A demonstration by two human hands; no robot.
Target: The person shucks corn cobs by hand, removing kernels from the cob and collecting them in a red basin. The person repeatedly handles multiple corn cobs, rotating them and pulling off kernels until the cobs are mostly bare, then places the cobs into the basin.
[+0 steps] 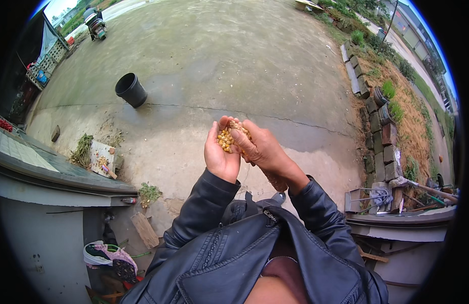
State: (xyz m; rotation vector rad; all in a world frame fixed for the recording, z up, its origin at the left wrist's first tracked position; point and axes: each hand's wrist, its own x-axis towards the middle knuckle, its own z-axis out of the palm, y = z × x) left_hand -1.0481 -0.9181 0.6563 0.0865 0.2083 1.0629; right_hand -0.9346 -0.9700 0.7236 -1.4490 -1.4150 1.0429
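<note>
Loose yellow corn kernels (225, 140) lie in my left hand (220, 157), which is cupped with its palm up. My right hand (270, 150) is pressed against it and grips a corn cob (277, 182). A reddish-brown end of the cob shows below my right wrist. A paler, rough piece of cob (238, 126) shows above my right thumb, among the fingertips. Whether both belong to one cob cannot be told, because my right hand hides the part between. Both hands are held in front of me, above the concrete ground.
A black bucket (131, 91) stands ahead on the left. A board (102, 159) with small scraps lies near wilted plants (82, 151). Stacked bricks (378, 152) edge a soil bed at right. A wooden block (145, 230) lies at lower left. A person on a motorcycle (96, 26) is far off.
</note>
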